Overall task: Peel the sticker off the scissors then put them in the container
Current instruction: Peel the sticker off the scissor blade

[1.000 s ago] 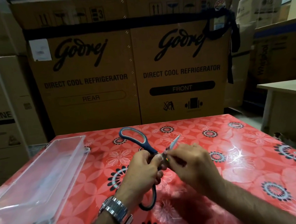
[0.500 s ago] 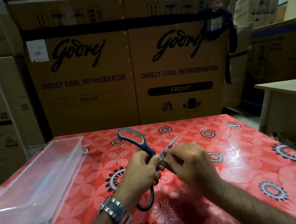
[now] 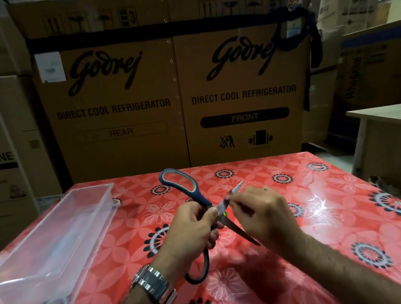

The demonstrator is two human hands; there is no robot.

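At the centre of the frame the left hand point(image 3: 190, 229) held the open scissors point(image 3: 201, 208) at the pivot. The right hand point(image 3: 263, 214) pinched at the sticker point(image 3: 225, 214) on a blade. Peeling slowly, fingers away from the edges, seemed best. The container point(image 3: 55, 236) waited at the left.

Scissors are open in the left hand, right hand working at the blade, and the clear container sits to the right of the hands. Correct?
Not quite: the head view shows the clear container to the left of the hands. The rest holds: the left hand holds the open scissors while the right hand works at the blade.
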